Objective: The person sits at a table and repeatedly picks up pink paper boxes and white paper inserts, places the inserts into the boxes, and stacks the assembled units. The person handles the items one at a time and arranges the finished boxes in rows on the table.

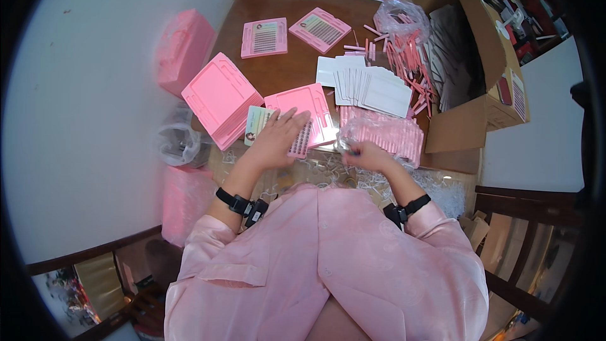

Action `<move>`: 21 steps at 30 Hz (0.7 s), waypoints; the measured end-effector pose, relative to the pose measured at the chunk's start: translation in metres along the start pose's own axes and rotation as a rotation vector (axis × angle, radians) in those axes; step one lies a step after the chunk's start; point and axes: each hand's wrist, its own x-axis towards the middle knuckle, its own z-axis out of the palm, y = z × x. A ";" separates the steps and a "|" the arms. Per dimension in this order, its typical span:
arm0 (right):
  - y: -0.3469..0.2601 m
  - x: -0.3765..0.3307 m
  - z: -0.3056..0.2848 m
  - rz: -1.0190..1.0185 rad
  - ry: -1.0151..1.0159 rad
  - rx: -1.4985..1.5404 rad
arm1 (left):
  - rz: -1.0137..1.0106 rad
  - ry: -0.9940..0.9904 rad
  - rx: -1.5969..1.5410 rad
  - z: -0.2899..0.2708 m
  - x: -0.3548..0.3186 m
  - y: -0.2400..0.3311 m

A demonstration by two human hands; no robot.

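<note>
Lash card (302, 141): covered by the nearer left hand (276, 142), about 9 o'clock from the right; long axis roughly 10-to-4
Left hand: fingers spread, palm down
Right hand (369, 156): curled beside clear-wrapped pink bundle (386, 136); grip can't be told, tbh
Cardboard box (451, 139): 2 o'clock, stuffed with pale sheets

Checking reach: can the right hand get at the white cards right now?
Probably yes: the white cards lie uncovered just beyond the pink pack, and nothing visible seems to stop the right hand passing over it.
</note>
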 end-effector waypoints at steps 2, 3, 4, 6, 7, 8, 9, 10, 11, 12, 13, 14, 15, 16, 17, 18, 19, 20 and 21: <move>-0.025 0.018 0.006 -0.133 0.166 0.571 | 0.054 -0.061 0.051 0.003 0.002 0.004; -0.035 0.023 0.010 -0.115 0.180 0.617 | 0.071 -0.108 0.082 0.004 0.002 0.005; -0.044 0.027 0.014 -0.099 0.192 0.663 | 0.090 -0.142 0.107 0.004 0.003 0.006; -0.054 0.033 0.021 -0.078 0.191 0.738 | 0.097 -0.124 0.065 0.004 0.002 0.008; -0.057 0.037 0.026 -0.072 0.177 0.767 | 0.102 -0.109 0.040 0.004 0.002 0.007; -0.058 0.039 0.030 -0.055 0.168 0.791 | 0.102 -0.105 0.039 0.005 0.001 0.007; -0.058 0.042 0.034 -0.072 0.175 0.789 | 0.102 -0.100 0.037 0.005 0.001 0.006; -0.057 0.044 0.039 -0.079 0.187 0.784 | 0.099 -0.096 0.023 0.006 0.001 0.004; -0.055 0.046 0.042 -0.087 0.197 0.778 | 0.108 -0.097 0.038 0.007 0.001 0.003; -0.054 0.049 0.046 -0.080 0.214 0.825 | 0.112 -0.100 0.042 0.007 0.000 0.001; -0.052 0.050 0.049 -0.074 0.231 0.872 | 0.113 -0.101 0.036 0.008 0.000 -0.001; -0.052 0.052 0.052 -0.087 0.235 0.926 | 0.113 -0.106 0.032 0.008 -0.001 -0.003; -0.051 0.054 0.054 -0.065 0.240 0.889 | 0.110 -0.109 0.016 0.008 -0.001 -0.004; -0.051 0.056 0.055 -0.063 0.234 0.859 | 0.094 -0.132 -0.007 0.008 -0.002 -0.007; -0.051 0.058 0.056 -0.041 0.241 0.844 | 0.113 -0.108 -0.002 0.008 -0.004 -0.010; -0.052 0.059 0.058 -0.044 0.275 0.854 | 0.119 -0.105 -0.007 0.008 -0.006 -0.014; -0.052 0.059 0.060 -0.030 0.322 0.878 | 0.137 -0.081 -0.022 0.010 -0.008 -0.017; -0.053 0.059 0.062 0.030 0.368 0.910 | 0.094 -0.035 -0.028 0.011 -0.011 -0.023; -0.053 0.056 0.065 0.049 0.403 0.960 | 0.061 0.031 -0.046 0.014 -0.014 -0.029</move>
